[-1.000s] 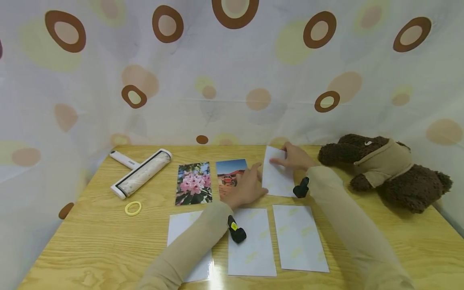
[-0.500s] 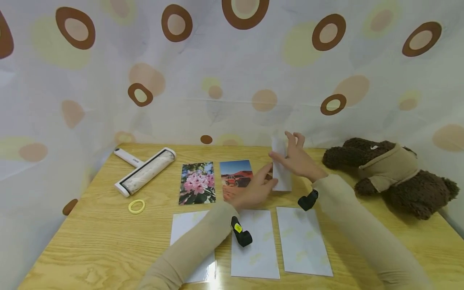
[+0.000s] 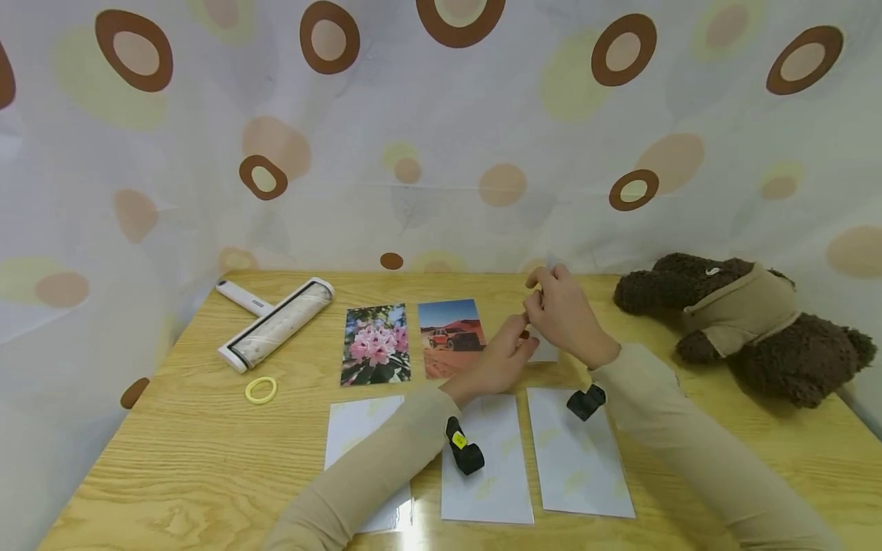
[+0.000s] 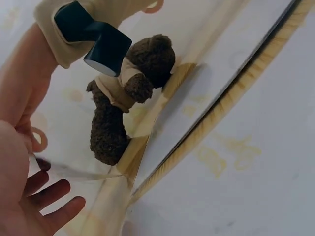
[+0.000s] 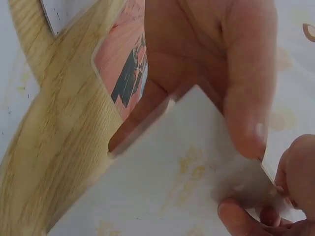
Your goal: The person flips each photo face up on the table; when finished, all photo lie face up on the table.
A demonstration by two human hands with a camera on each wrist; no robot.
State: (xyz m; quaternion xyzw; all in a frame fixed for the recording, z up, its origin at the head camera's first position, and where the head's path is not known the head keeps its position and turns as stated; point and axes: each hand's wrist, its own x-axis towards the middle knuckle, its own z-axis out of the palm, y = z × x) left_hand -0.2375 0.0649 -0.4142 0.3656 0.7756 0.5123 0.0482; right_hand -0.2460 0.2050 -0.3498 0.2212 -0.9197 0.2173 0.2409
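Note:
My right hand (image 3: 568,317) pinches the edge of a white-backed photo card (image 3: 547,351), raised at the back of the table. Faint yellow print marks the card's back in the right wrist view; its picture side is hidden. Beside it, my left hand (image 3: 496,361) touches the card near one corner, its fingers (image 4: 65,212) spread and fairly straight in the left wrist view. To the left lie a pink flower photo (image 3: 375,346) and a red off-road car photo (image 3: 452,338), face up. Face-down cards (image 3: 575,463) form a row nearer me, partly covered by my left sleeve.
A white roller-like tool with a handle (image 3: 279,325) lies at the back left, a yellow ring (image 3: 261,390) in front of it. At the right rests a brown plush bear (image 3: 747,321) in a beige top. A patterned curtain (image 3: 441,138) hangs behind the wooden table (image 3: 179,459).
The white-backed card has been tilted up from lying nearly flat. My right hand has turned and curled its fingers at the card's edge; my left hand has shifted right, uncovering the car photo.

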